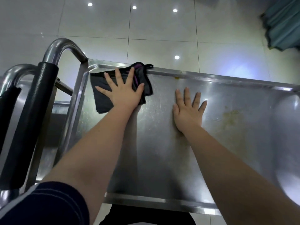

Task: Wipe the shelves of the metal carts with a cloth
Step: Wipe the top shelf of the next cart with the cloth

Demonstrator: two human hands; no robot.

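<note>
At the bottom left of the frame a dark sleeve (45, 203) gives way to two bare forearms reaching up over the cart's top shelf (154, 151), a shallow steel tray that fills the middle and right of the frame. Right of centre, the right hand (188, 112) lies flat on bare metal with its fingers spread, holding nothing (it looks like a brace). Further up and to the left, the left hand (123, 93) presses down, fingers splayed, on the cloth (100, 101), a dark rag lying in the shelf's upper-left corner with one edge lapping onto the far rim. The job looks barely begun: a yellowish stain (230, 117) smears the right part of the shelf and a small yellow spot (177, 77) sits on the far rim, both well apart from the cloth. The lower shelf, glimpsed at the left behind the black-gripped handle (32, 114), also waits. Beyond lies tiled floor (162, 30).
</note>
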